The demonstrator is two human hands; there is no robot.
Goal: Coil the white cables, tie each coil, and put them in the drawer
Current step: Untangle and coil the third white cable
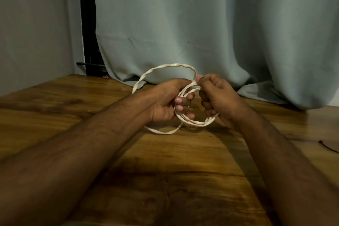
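White cable (166, 65) coil held over the wooden desk (73, 108) — left hand (165, 101) fingers curled round it; right hand (218, 97) pinching the loops.

- No text, label, brand, number or sign can be read anywhere in the head view.
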